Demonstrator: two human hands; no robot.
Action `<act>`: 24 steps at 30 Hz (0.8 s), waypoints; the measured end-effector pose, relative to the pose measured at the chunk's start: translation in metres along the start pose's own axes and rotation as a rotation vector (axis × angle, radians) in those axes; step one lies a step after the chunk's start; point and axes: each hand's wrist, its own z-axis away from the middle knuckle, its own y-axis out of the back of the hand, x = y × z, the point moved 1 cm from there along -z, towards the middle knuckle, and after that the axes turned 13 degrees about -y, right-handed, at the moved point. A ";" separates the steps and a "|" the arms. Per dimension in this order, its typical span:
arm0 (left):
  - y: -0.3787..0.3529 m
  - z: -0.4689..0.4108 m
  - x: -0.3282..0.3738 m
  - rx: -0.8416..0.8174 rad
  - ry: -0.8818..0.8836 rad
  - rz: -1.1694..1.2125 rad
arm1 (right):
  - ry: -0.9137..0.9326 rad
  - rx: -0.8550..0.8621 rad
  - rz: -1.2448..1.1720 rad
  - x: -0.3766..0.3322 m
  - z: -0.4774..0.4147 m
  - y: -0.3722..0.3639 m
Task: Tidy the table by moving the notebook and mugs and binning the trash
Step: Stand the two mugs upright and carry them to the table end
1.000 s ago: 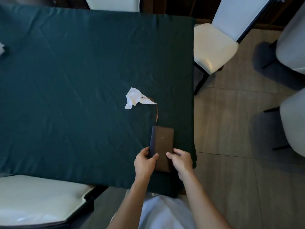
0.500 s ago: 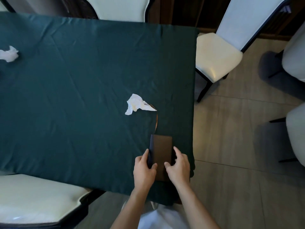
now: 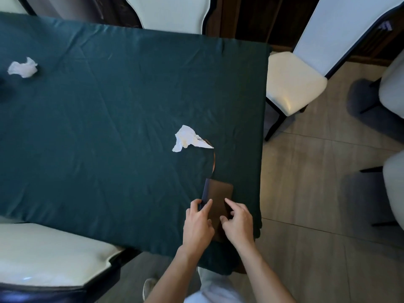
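A brown notebook (image 3: pixel 218 194) lies closed near the table's front right corner, a thin ribbon (image 3: pixel 214 160) curling out from its far end. My left hand (image 3: pixel 197 224) grips its left edge, thumb on the cover. My right hand (image 3: pixel 237 221) rests on its right side with the fingers spread on the cover. A crumpled white tissue (image 3: pixel 188 137) lies just beyond the ribbon. A second crumpled tissue (image 3: pixel 23 67) sits at the far left. No mug is in view.
The table wears a dark green cloth (image 3: pixel 109 127). White cushioned chairs stand at the near left (image 3: pixel 43 254), the far side (image 3: pixel 168 12) and the right (image 3: pixel 293 82), with more chairs at the right edge. A tiled floor (image 3: pixel 317 193) runs to the right.
The view has tilted up and left, bringing the far-left tissue into sight. Both hands have shifted slightly up the notebook, and my right fingers have lifted and spread over the cover.
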 end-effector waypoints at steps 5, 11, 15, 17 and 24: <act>0.023 0.003 -0.001 -0.078 -0.019 -0.038 | 0.018 0.045 0.080 -0.007 0.008 0.001; 0.073 0.020 0.002 0.000 -0.108 -0.077 | 0.094 0.164 0.095 -0.031 0.031 0.002; 0.125 0.048 0.005 0.111 -0.210 -0.074 | 0.189 0.209 0.038 -0.062 0.070 0.007; 0.155 0.071 0.003 0.193 -0.273 -0.071 | 0.255 0.219 -0.017 -0.086 0.100 0.007; 0.260 0.196 -0.056 0.551 -0.413 -0.107 | 0.561 0.185 -0.063 -0.179 0.237 -0.038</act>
